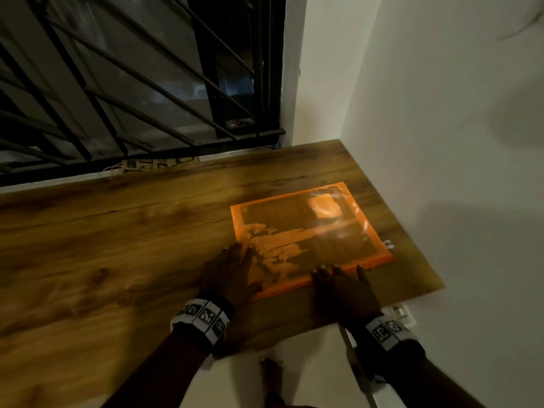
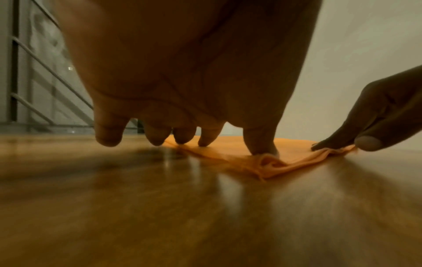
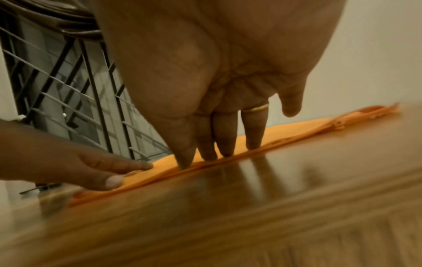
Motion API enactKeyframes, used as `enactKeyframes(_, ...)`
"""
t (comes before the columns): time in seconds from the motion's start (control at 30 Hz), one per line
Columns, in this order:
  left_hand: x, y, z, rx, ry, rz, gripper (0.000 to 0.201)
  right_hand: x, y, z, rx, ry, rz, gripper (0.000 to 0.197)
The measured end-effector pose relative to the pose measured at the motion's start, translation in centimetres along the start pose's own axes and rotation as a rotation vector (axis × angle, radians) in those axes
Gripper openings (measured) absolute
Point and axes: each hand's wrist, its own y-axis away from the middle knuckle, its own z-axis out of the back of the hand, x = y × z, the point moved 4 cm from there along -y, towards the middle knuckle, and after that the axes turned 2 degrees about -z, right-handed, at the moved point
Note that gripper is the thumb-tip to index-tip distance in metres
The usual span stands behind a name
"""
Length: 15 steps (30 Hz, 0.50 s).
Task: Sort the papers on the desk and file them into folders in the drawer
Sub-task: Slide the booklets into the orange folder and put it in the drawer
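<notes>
The translucent orange plastic zip folder [image 1: 306, 231] lies flat at the wooden desk's [image 1: 103, 245] four o'clock corner. The left hand [image 1: 232, 272] presses spread fingers on its seven o'clock corner; the right hand [image 1: 343, 287] rests straight fingertips along the zipper edge. Best anchor left, then draw the zip smoothly.

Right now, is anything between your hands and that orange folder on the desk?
Nothing visible. Both hands already touch the orange folder: the left hand rests on its near left corner, the right hand on its near edge. The drawer is out of view.
</notes>
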Motion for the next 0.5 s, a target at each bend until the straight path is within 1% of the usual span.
enactKeyframes(0.07,0.0,1.0,0.7,-0.070,-0.026,0.020,0.091,0.2,0.5,0.5,-0.036,-0.030,0.023,0.053)
enactKeyframes(0.1,0.0,1.6,1.1,-0.145,0.002,0.029,0.088,0.1,0.9,0.9,-0.075,-0.098,0.015,0.054)
enactKeyframes(0.13,0.0,2.5,1.5,-0.234,0.051,0.027,0.085,-0.1,1.6,1.3,-0.145,-0.242,-0.009,0.055)
enactKeyframes(0.17,-0.2,3.6,1.5,-0.315,0.108,0.011,0.083,-0.5,2.5,1.5,-0.231,-0.421,-0.032,0.048)
enactKeyframes(0.2,-0.3,4.9,1.4,-0.384,0.180,-0.011,0.081,-0.8,3.6,1.5,-0.322,-0.581,-0.053,0.034)
enactKeyframes(0.23,-0.5,6.1,1.1,-0.446,0.264,-0.038,0.079,-1.2,4.4,1.2,-0.386,-0.699,-0.083,0.021)
enactKeyframes(0.27,-0.7,7.7,0.6,-0.502,0.358,-0.068,0.075,-1.5,5.3,0.5,-0.423,-0.774,-0.115,0.014)
enactKeyframes(0.3,-1.1,9.2,0.1,-0.541,0.441,-0.103,0.068,-1.7,6.0,-0.2,-0.445,-0.846,-0.142,0.015)
enactKeyframes(0.33,-1.8,11.0,-0.7,-0.562,0.471,-0.146,0.062,-2.0,6.9,-1.2,-0.448,-0.934,-0.177,0.021)
enactKeyframes(0.37,-2.6,12.8,-1.4,-0.587,0.454,-0.204,0.057,-2.1,7.8,-2.1,-0.445,-1.047,-0.216,0.027)
enactKeyframes(0.4,-3.4,14.3,-2.2,-0.581,0.435,-0.260,0.057,-2.1,8.7,-3.0,-0.436,-1.186,-0.265,0.030)
enactKeyframes(0.43,-4.2,15.5,-3.5,-0.530,0.475,-0.286,0.059,-2.3,9.5,-4.2,-0.402,-1.346,-0.325,0.031)
enactKeyframes(0.47,-4.8,16.3,-5.1,-0.414,0.584,-0.256,0.061,-2.3,10.1,-5.7,-0.341,-1.501,-0.398,0.031)
enactKeyframes(0.5,-5.2,16.9,-6.8,-0.294,0.755,-0.185,0.063,-2.3,10.5,-7.3,-0.262,-1.634,-0.476,0.033)
